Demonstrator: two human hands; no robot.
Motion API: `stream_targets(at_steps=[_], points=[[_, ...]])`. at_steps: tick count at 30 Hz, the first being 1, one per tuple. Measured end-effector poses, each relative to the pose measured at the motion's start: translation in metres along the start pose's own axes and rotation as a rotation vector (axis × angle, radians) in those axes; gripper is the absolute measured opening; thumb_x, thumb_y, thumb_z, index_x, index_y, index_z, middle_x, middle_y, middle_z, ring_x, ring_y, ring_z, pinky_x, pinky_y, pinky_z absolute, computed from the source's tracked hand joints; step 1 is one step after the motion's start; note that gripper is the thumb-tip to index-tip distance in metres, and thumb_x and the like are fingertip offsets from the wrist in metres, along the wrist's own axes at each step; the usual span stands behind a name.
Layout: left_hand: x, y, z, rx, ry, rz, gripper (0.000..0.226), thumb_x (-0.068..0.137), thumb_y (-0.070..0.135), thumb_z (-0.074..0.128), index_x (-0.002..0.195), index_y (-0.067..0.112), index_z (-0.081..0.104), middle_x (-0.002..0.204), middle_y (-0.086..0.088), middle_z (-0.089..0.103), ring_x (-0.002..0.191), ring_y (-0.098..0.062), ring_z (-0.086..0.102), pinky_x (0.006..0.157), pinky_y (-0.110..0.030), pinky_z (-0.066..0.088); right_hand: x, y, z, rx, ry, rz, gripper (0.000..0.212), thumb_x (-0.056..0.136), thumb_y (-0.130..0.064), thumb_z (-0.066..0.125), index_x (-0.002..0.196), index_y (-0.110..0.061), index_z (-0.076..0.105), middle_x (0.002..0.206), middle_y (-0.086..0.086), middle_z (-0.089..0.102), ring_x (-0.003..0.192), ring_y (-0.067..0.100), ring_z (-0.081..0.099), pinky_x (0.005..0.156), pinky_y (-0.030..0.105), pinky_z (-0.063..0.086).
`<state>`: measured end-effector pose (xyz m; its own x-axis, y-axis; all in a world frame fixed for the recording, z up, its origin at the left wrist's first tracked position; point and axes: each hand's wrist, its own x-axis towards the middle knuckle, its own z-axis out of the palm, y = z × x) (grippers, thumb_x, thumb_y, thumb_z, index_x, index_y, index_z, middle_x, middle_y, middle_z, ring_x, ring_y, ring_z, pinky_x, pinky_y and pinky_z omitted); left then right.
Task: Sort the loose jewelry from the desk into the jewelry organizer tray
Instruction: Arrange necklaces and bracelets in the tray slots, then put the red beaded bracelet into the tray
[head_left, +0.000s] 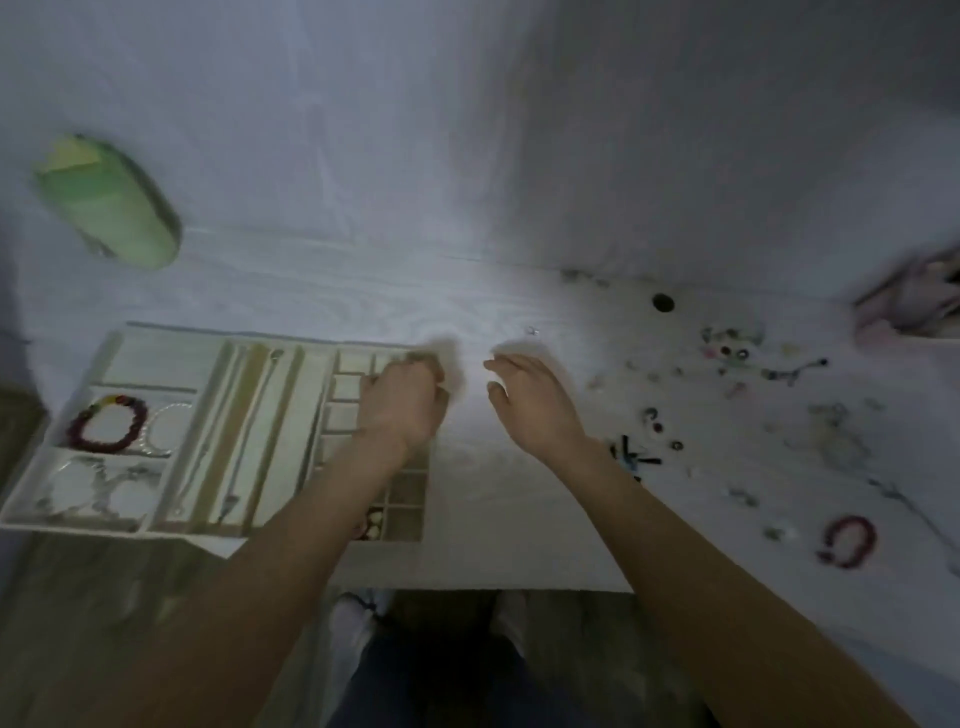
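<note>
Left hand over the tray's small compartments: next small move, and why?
Probably lower and release into a small compartment: the left hand is curled above the organizer tray grid, though blur hides any piece. The right hand hovers open, free to fetch from the loose jewelry.

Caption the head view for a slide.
Left hand over the tray's small compartments, right hand open above the desk.

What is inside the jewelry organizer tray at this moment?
The organizer tray holds a dark red beaded bracelet with clear bangles beside it, and chains in the long slots. The left hand and forearm cover several small compartments, so their contents cannot be seen.
</note>
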<state>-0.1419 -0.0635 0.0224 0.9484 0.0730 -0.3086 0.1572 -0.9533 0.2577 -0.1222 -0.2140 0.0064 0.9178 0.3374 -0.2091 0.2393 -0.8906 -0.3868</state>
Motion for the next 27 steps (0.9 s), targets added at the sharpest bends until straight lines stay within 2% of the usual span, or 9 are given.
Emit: stream_targets(at_steps=[2,7,11,14,18,21,24,27], points=[[0.005,0.051,0.016,-0.03,-0.018,0.098,0.032,0.094,0.021,0.044,0.123,0.02,0.057,0.124,-0.006,0.06,0.115,-0.026,0.054,0.097,-0.039,0.039,-0.029,0.047,-0.01,0.017,0.053,0.125,0.04,0.1,-0.019,0.039,0.14,-0.012,0.044,0.147,0.006,0.041,0.136,0.02,0.033,0.112,0.028,0.02],[0.002,0.14,0.053,-0.02,-0.045,0.277,0.032,0.095,0.02,0.042,0.124,0.019,0.056,0.122,-0.004,0.059,0.116,-0.025,0.052,0.098,-0.038,0.033,-0.09,0.127,-0.019,0.052,0.086,0.337,0.042,0.101,-0.019,0.037,0.143,-0.012,0.038,0.151,0.005,0.034,0.139,0.018,0.027,0.11,0.021,0.016],[-0.008,0.212,0.083,0.003,-0.107,0.427,0.032,0.094,0.018,0.044,0.124,0.017,0.056,0.119,-0.006,0.059,0.113,-0.025,0.054,0.097,-0.038,0.036,-0.135,0.189,-0.023,0.074,0.106,0.484,0.045,0.101,-0.021,0.038,0.146,-0.016,0.033,0.156,0.002,0.024,0.143,0.018,0.019,0.114,0.026,0.016],[-0.01,0.259,0.103,0.019,-0.161,0.554,0.034,0.096,0.017,0.042,0.128,0.016,0.052,0.126,-0.006,0.055,0.117,-0.024,0.05,0.099,-0.038,0.035,-0.16,0.228,-0.031,0.098,0.112,0.574,0.049,0.101,-0.021,0.039,0.148,-0.015,0.026,0.158,0.003,0.014,0.144,0.02,0.013,0.115,0.029,0.018],[-0.007,0.323,0.128,0.096,-0.282,0.765,0.045,0.097,0.012,0.039,0.142,0.017,0.037,0.146,-0.005,0.039,0.133,-0.022,0.036,0.107,-0.038,0.029,-0.182,0.281,-0.042,0.076,0.124,0.654,0.057,0.102,-0.02,0.037,0.151,-0.015,0.009,0.16,0.006,0.001,0.146,0.022,0.004,0.116,0.031,0.011],[0.001,0.365,0.152,0.217,-0.266,0.895,0.055,0.096,0.009,0.037,0.149,0.019,0.024,0.156,-0.001,0.021,0.143,-0.02,0.02,0.113,-0.038,0.018,-0.191,0.32,-0.05,0.051,0.114,0.696,0.059,0.102,-0.016,0.034,0.152,-0.013,0.002,0.16,0.007,-0.004,0.147,0.02,0.0,0.116,0.028,0.007],[0.011,0.391,0.172,0.311,-0.194,0.958,0.061,0.095,0.009,0.038,0.15,0.019,0.017,0.159,0.002,0.01,0.146,-0.018,0.011,0.115,-0.039,0.014,-0.19,0.351,-0.054,0.059,0.09,0.667,0.058,0.101,-0.009,0.033,0.151,-0.01,0.004,0.16,0.007,-0.001,0.147,0.021,0.0,0.116,0.027,0.002],[0.018,0.41,0.183,0.451,-0.161,0.984,0.06,0.095,0.007,0.039,0.15,0.015,0.015,0.159,-0.001,0.007,0.146,-0.018,0.005,0.117,-0.039,0.007,-0.185,0.374,-0.052,0.04,0.104,0.607,0.055,0.098,-0.005,0.037,0.149,-0.007,0.018,0.158,0.009,0.016,0.146,0.023,0.013,0.117,0.03,0.01]])
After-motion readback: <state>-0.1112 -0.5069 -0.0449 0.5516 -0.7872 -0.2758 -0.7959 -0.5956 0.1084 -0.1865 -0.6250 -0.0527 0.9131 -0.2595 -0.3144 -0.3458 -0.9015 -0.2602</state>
